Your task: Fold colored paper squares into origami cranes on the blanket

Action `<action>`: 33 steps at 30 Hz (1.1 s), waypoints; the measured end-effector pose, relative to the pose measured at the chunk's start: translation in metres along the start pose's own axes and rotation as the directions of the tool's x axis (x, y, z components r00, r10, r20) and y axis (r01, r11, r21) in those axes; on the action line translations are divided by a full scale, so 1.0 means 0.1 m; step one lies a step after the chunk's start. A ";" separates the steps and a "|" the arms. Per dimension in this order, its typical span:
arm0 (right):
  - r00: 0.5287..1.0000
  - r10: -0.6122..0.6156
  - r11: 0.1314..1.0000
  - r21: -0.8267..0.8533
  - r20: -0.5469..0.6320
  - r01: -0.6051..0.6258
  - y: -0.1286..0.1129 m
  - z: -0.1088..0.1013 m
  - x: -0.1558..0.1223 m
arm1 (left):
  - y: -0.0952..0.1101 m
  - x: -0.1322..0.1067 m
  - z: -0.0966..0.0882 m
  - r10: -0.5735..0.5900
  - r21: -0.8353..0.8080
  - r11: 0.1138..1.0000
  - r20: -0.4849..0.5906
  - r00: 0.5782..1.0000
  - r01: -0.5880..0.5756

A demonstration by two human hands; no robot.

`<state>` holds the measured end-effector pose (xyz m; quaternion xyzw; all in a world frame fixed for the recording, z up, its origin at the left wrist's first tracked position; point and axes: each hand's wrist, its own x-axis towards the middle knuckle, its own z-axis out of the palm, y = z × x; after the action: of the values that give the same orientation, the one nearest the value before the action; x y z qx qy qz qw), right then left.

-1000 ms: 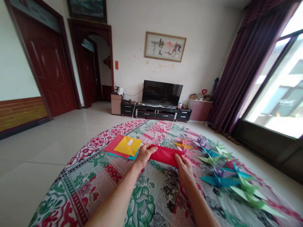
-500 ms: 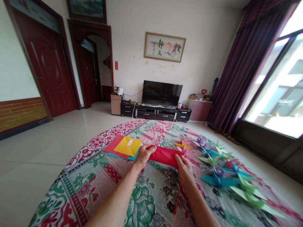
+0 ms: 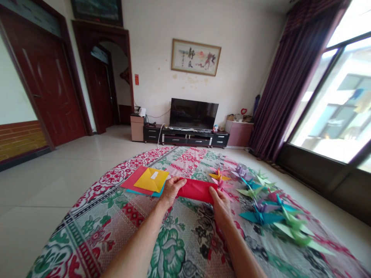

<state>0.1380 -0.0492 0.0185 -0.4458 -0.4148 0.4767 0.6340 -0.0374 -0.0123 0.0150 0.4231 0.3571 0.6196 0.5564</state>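
A red sheet of paper [image 3: 195, 190], folded into a long rectangle with faint creases, is stretched between my two hands above the table. My left hand [image 3: 173, 190] pinches its left end, thumb on top. At the right end, my right hand [image 3: 219, 198] grips it the same way; the fingers beneath are hidden. Just left of my left hand lie a yellow paper [image 3: 145, 182] with a small white label, a pinkish-red sheet [image 3: 129, 181] and a blue sheet [image 3: 156, 194], stacked. Beyond my right hand stand several folded paper cranes, among them an orange one [image 3: 219, 175] and a blue one [image 3: 261, 217].
A patterned cloth [image 3: 116, 216] in red, green and grey covers the round table. Green cranes [image 3: 300, 233] sit near its right edge. Across the tiled floor, a television [image 3: 193, 114] stands on a low black cabinet [image 3: 185, 139]. Purple curtains [image 3: 275, 88] hang by the window at right.
The view has turned slightly to the right, so everything appears shifted left. Both hands keep their hold on the red paper, and its folded shape looks the same.
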 end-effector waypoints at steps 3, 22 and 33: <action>1.000 0.004 0.999 0.034 0.000 -0.004 0.01 0.00 0.00 | 0.00 0.00 0.00 -0.006 -0.008 1.000 -0.004 1.000 0.006; 1.000 -0.004 0.999 -0.044 -0.002 0.004 0.12 -0.05 0.06 | -0.04 0.02 -0.03 0.055 0.114 0.992 -0.025 0.998 -0.051; 0.956 -0.294 0.643 -0.740 -0.001 0.197 0.10 -0.07 0.06 | -0.08 0.08 -0.10 0.227 0.717 0.690 -0.091 0.970 -0.094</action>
<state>0.1434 -0.0426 0.0080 -0.6293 -0.5880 0.1520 0.4849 -0.0441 -0.0032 0.0047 0.5784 0.5756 0.5154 0.2617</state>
